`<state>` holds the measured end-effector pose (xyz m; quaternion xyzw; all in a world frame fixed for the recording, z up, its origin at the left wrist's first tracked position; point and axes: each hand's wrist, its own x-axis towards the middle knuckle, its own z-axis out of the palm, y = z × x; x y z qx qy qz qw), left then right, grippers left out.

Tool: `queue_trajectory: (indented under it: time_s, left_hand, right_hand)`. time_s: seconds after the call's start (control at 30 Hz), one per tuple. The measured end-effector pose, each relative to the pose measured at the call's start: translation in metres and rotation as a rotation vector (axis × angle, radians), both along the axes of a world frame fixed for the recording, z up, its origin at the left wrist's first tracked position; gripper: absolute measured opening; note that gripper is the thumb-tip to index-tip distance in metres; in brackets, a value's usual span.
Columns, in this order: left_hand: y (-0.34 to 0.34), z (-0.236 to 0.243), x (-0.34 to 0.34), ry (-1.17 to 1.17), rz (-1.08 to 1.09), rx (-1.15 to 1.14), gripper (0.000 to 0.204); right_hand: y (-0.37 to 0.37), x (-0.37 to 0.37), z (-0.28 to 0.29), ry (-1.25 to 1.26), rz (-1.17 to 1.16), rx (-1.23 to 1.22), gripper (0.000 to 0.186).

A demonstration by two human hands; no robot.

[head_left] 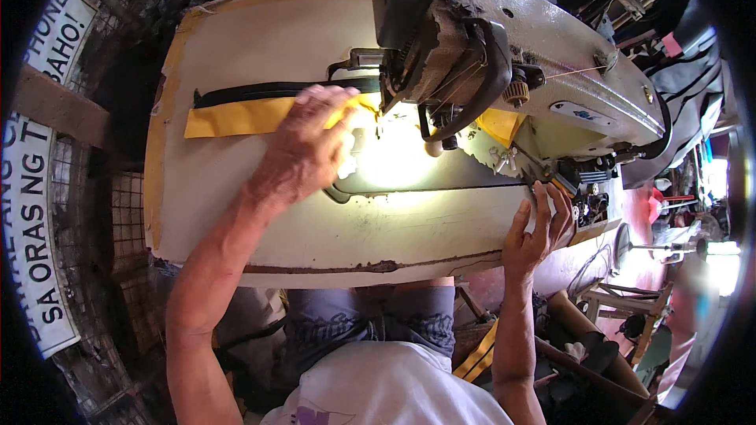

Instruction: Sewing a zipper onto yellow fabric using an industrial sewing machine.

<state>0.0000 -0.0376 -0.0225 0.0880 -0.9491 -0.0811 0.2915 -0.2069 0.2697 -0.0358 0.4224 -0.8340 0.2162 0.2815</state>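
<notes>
A yellow fabric strip (236, 117) lies on the sewing table, with a black zipper-like strip (276, 90) along its far edge. My left hand (311, 138) is closed on the yellow strip just left of the needle area. Its fingertips are partly washed out by the lamp glare. The sewing machine (449, 55) has its head above the strips' right end. My right hand (539, 228) rests at the table's right front, fingers apart, fingertips beside the dark metal bed plate (465, 177). No object shows in it.
The pale tabletop (315, 228) has a worn, taped edge. Under the machine arm lie a yellow piece (500, 124) and small white bits (504, 161). A bobbin winder (591, 173) sits at the right. A lettered board (35, 228) and wire mesh stand at the left.
</notes>
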Motion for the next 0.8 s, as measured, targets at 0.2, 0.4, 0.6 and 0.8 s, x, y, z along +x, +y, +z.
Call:
queue_trajectory:
  time_s: [0.2,0.4,0.6,0.8]
  left_hand:
    - [-0.074,0.024,0.089,-0.087,0.862,0.047,0.029]
    - [-0.083,0.008,0.117,-0.016,0.839,0.416,0.025]
    - [-0.085,-0.004,0.120,0.111,0.774,0.378,0.026]
    - [-0.094,-0.006,0.128,-0.086,0.914,0.150,0.049]
  right_hand:
    - [-0.001,-0.005,-0.003,-0.009,0.071,-0.062,0.032]
    - [-0.001,-0.003,-0.007,-0.035,0.045,-0.046,0.029]
    - [-0.002,-0.002,-0.004,-0.022,0.061,-0.050,0.028]
    - [-0.060,0.070,0.020,-0.142,0.642,0.005,0.038]
